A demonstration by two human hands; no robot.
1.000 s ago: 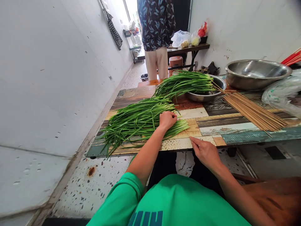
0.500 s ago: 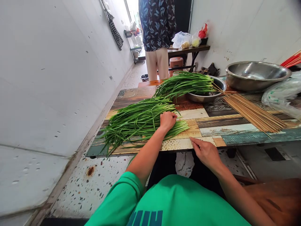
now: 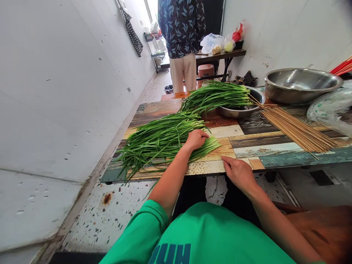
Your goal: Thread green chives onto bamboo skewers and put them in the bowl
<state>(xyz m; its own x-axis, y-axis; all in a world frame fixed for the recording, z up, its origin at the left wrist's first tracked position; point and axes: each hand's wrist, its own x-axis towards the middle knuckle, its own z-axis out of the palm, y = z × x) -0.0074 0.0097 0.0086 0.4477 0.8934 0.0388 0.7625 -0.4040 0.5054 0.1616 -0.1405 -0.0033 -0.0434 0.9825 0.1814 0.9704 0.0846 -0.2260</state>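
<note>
A spread of garlic chives [image 3: 156,137] lies on the patterned table, pale stem ends to the right. My left hand [image 3: 197,140] is closed over the stems near those ends, its fingertips partly hidden. Just right of the stem ends, my right hand [image 3: 239,171] pinches a thin bamboo skewer, of which only a short piece shows toward the stems. Behind, a second bunch of chives [image 3: 217,96], with skewers sticking out of its stem end, rests across the rim of a small metal bowl [image 3: 238,113]. Loose bamboo skewers [image 3: 299,130] lie fanned out to the right.
A large metal basin [image 3: 302,90] and a clear plastic bag [image 3: 332,110] stand at the table's right. Red sticks [image 3: 342,66] show at the right edge. A person [image 3: 181,47] stands beyond the table, near a back table [image 3: 231,55] with bags. A white wall runs along the left.
My right hand has shifted slightly up toward the chive stems. My left hand has moved a little to the right along the stems and stays closed on them.
</note>
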